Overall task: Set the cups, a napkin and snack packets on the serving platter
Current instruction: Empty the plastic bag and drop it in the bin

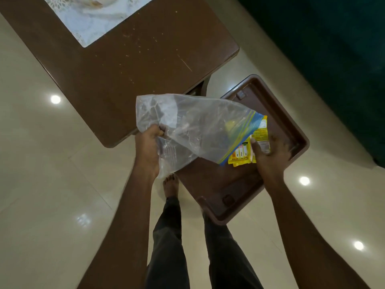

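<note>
My left hand (149,142) grips the clear plastic zip bag (193,130); my right hand (268,153) clamps yellow snack packets (243,153) above the brown rectangular serving platter (281,113).

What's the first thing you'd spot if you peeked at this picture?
A big crinkly clear zip bag in the middle, gripped at its closed end by the left hand. At its open end the right hand holds bright yellow snack packets, right over a brown serving platter. A brown table stands behind.
</note>
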